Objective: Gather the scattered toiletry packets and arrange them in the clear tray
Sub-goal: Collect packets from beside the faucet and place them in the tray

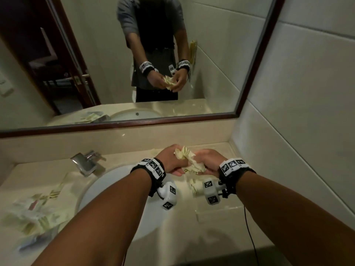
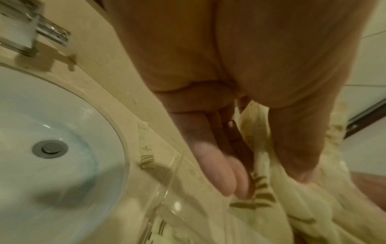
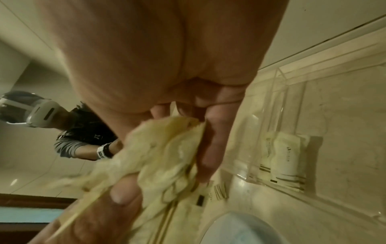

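Both forearms are reaching over the sink (image 1: 107,191) from the near edge. Left hand (image 1: 170,160) and right hand (image 1: 208,161) are meeting beyond the sink's far right rim, each clutching one shared bunch of cream packets (image 1: 189,160); fingers and thumbs are curling round the bunch (image 3: 167,153). Tray (image 3: 292,105), clear, is sitting on the counter right of the sink, just under the hands, with two packets (image 3: 286,158) lying inside it. More packets (image 1: 36,214) are lying scattered on the counter left of the sink. Tap (image 1: 86,162) is standing behind the sink, at its left. Mirror (image 1: 249,93) above is reflecting the person.
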`<action>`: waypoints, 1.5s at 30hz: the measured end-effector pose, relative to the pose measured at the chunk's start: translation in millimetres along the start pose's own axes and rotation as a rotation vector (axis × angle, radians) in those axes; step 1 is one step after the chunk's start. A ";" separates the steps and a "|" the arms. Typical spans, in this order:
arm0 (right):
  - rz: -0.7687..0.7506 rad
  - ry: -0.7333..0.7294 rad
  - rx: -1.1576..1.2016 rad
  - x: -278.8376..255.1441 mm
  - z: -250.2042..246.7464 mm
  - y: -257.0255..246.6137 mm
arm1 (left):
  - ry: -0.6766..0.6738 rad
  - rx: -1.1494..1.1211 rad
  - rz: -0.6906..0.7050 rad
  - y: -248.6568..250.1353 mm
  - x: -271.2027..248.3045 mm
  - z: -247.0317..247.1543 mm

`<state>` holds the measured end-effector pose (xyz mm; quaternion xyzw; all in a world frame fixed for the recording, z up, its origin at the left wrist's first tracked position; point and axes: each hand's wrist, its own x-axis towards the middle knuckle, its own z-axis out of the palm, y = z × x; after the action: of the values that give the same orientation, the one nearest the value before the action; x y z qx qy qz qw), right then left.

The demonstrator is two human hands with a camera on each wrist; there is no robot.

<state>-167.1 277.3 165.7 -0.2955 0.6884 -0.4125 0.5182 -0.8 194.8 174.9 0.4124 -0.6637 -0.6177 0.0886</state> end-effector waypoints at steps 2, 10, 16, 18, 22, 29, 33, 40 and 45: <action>0.022 0.007 0.012 5.5 -11.8 7.2 | -0.013 -0.002 -0.016 0.4 10.1 10.9; 0.131 0.003 0.036 14.2 -43.1 28.6 | -0.058 0.054 -0.060 -3.9 40.4 36.2; 0.163 0.151 -0.332 36.1 -72.1 63.7 | 0.047 0.196 -0.156 -26.2 59.9 47.2; 0.170 0.148 -0.503 43.7 -77.3 75.3 | 0.071 0.211 -0.197 -35.1 62.7 53.4; 0.128 0.147 -0.768 56.4 -88.8 93.2 | 0.126 0.277 -0.196 -46.1 72.2 63.4; 0.211 0.180 -0.889 78.3 -110.0 129.4 | 0.199 0.306 -0.205 -58.4 94.8 71.4; 0.220 0.162 -0.928 91.7 -111.4 144.4 | 0.166 0.221 -0.255 -64.0 102.8 78.5; 0.199 0.197 -0.929 104.3 -101.9 156.7 | 0.114 0.227 -0.308 -78.7 110.6 88.1; 0.214 0.332 -0.807 101.4 -99.0 168.4 | 0.087 0.308 -0.343 -82.2 111.4 83.5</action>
<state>-287.6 300.2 -17.0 -0.3311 0.8947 -0.0969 0.2836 -88.9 192.5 39.4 0.5540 -0.6659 -0.4968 -0.0532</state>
